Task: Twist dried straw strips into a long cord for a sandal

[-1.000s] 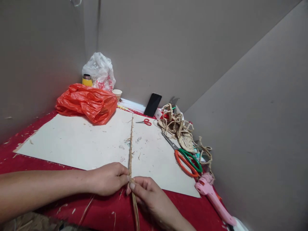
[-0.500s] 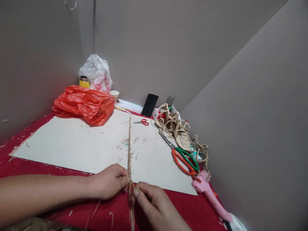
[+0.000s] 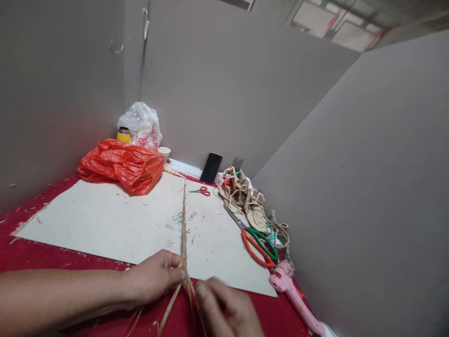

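Note:
A thin braided straw cord [image 3: 184, 220] runs down the middle of the white board and splits into loose strands at its near end. My left hand [image 3: 154, 277] pinches the cord where the strands part, at the board's front edge. Just to the right, my right hand [image 3: 228, 306] is closed and somewhat blurred, with a strand running to its fingertips. Other loose strands [image 3: 170, 309] hang over the red cloth between and below the hands.
On the white board [image 3: 105, 220] lie small red scissors [image 3: 203, 191] and large red-green scissors [image 3: 257, 243]. Right: tangled rope [image 3: 256, 210], a pink glue gun [image 3: 294, 297]. Behind: a phone [image 3: 211, 168], a paper cup [image 3: 163, 153], a red bag [image 3: 122, 164], grey walls.
The view has tilted up, showing more wall. My right hand has drawn slightly away from my left, and the strands below the braid are spread wider apart. My left hand keeps its pinch.

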Motion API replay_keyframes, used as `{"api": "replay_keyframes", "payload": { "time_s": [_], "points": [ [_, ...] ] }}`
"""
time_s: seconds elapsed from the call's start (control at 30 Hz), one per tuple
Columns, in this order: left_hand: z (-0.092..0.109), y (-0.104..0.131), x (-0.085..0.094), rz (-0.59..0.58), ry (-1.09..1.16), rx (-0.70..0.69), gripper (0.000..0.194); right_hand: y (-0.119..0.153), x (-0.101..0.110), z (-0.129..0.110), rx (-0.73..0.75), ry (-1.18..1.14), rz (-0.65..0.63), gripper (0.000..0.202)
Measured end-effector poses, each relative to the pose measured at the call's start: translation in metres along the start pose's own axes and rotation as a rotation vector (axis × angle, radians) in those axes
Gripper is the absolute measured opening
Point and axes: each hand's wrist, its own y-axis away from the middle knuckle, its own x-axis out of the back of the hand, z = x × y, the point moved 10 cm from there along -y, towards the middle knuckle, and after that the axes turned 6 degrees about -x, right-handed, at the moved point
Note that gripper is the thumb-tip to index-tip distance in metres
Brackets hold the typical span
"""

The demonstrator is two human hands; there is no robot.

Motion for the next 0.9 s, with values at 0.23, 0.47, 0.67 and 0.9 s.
{"api": "replay_keyframes", "payload": {
  "time_s": [0.23, 0.47, 0.67, 0.9],
  "points": [
    [0.012, 0.0, -0.014, -0.177, 0.033, -0.093, 0.035, -0.021, -0.041, 0.018, -0.312, -0.563, -0.393, 0.049],
    [0.014, 0.002, 0.008, -0.154, -0.521, -0.125, 0.029, -0.015, -0.067, 0.024, -0.461, -0.821, -0.538, 0.045],
    [0.049, 0.025, 0.013, -0.006, -1.109, -0.272, 0.03, -0.012, -0.074, 0.029, -0.505, -0.958, -0.371, 0.045],
    [0.014, 0.047, -0.028, -0.062, -1.543, -0.54, 0.02, -0.006, -0.089, 0.023, -0.531, -1.058, -0.38, 0.046]
  ]
}}
